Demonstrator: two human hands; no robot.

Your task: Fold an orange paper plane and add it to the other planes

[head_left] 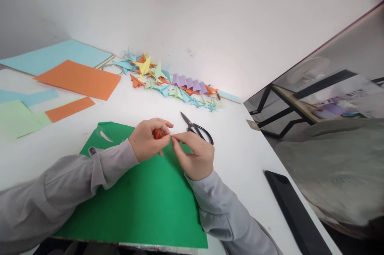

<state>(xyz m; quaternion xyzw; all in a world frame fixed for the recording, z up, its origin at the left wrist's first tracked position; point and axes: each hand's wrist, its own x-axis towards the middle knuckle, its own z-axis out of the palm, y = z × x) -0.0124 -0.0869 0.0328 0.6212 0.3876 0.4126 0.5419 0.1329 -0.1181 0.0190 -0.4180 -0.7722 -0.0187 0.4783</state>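
Above a green sheet [144,199], my two hands meet with fingertips almost touching. My left hand [151,137] is closed around a small orange folded paper piece [157,134], mostly covered by the fingers. Thumb and forefinger of my right hand [195,153] pinch together at its right side, on a thin tip or strand too small to make out. Just behind the right hand lie black-handled scissors [204,131], blades pointing away to the left and partly hidden by that hand.
Folded paper stars and shapes [162,77] in several colours lie along the wall. Leftward are an orange sheet [81,81], a blue sheet [57,55], an orange strip [70,109] and pale green paper [18,119]. A long black object [294,211] lies near the table's right edge.
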